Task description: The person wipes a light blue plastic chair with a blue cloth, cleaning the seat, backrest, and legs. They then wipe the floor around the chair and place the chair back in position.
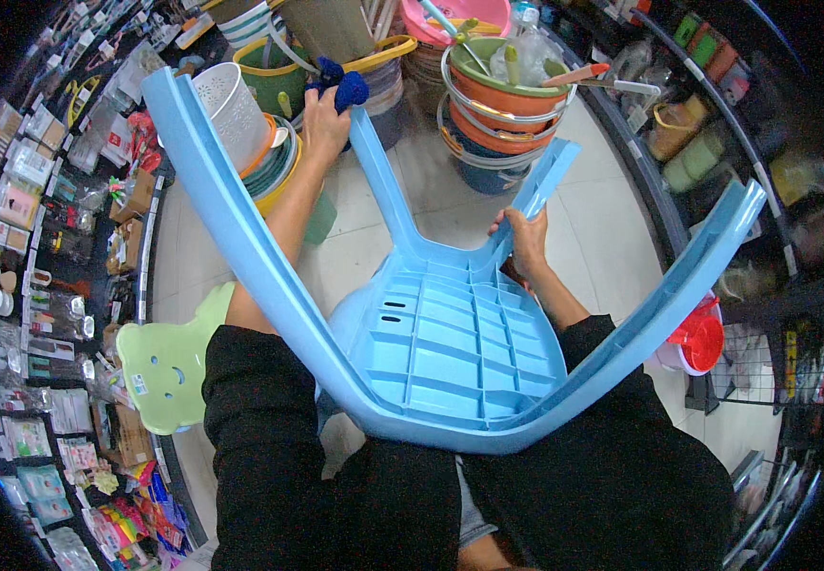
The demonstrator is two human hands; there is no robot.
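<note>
An upturned light-blue plastic chair [447, 342] lies across my lap, its ribbed seat underside facing me and its legs spread outward. My right hand [529, 235] grips the far right leg a little above where it joins the seat. At the tip of the far left leg [376, 168], my left hand [326, 128] holds a dark blue cloth [349, 89]. The cloth is bunched against or just beside that leg end; the exact contact is hard to see. Two slots show in the seat's underside.
Stacked orange buckets [504, 107] stand ahead with brushes and a plastic bag inside. A white perforated basket [226, 100] tops another stack at left. A light-green plastic chair [162, 371] is at my left. Shelves of packaged goods [55, 285] line both sides; a red tub [701, 335] sits right.
</note>
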